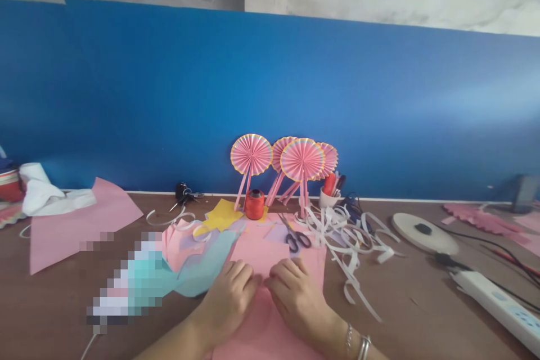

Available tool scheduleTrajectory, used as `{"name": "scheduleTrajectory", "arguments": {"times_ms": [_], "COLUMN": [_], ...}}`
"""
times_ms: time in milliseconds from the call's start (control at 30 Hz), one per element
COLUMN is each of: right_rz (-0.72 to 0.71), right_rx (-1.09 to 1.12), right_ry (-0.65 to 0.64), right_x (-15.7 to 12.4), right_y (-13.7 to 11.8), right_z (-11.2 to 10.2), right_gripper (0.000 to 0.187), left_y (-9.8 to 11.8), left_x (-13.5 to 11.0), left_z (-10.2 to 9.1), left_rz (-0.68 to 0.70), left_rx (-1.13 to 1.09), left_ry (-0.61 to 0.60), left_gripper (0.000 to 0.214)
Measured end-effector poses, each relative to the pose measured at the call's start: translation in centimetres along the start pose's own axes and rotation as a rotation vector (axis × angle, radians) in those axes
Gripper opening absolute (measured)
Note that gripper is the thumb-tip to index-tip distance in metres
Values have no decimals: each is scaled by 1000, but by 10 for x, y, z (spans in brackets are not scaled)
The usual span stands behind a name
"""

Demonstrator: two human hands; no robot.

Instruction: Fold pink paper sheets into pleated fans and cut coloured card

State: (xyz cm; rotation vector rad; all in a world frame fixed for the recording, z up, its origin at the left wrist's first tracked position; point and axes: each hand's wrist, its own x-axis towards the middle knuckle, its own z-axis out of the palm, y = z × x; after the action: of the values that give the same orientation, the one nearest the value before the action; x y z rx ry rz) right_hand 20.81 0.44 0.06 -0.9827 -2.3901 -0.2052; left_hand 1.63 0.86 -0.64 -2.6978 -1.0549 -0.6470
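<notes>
Pink craft paper (264, 329) — under left hand (228, 304) & right hand (297, 298), both palm-down, side by side, no grip.

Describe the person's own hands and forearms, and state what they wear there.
The left hand and right hand are bare, with no gloves, and no sleeve shows on either forearm. The right wrist wears thin silver-coloured metal bracelets; no jewellery shows on the left wrist.
</notes>
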Motion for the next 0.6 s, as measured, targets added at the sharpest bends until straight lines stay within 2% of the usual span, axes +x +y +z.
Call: {"name": "scheduleTrajectory", "arguments": {"times_ms": [100,267,400,533,600], "right_rz": [45,132,308,342,348], "right_rx": [8,141,272,372,397], "right_ry": [-73,-280,-265,-276,-242], "right_x": [-3,-8,-7,-5,-5], "right_y": [10,23,27,31,34], "right_z": [4,-2,-10,-13,-10], "right_gripper": [23,24,18,22,26], "left_y": [-7,-16,-17,-18,-20], "left_x": [-4,-10,-10,-8,-8], "left_z": [1,4,0,-5,-5], "left_rz": [-64,-135,-200,-269,-333], "left_rx": [-57,-153,-232,-284,-324], "left_ry": [-39,-59,-57,-51,-42], "left_gripper": [19,25,23,22,20]}}
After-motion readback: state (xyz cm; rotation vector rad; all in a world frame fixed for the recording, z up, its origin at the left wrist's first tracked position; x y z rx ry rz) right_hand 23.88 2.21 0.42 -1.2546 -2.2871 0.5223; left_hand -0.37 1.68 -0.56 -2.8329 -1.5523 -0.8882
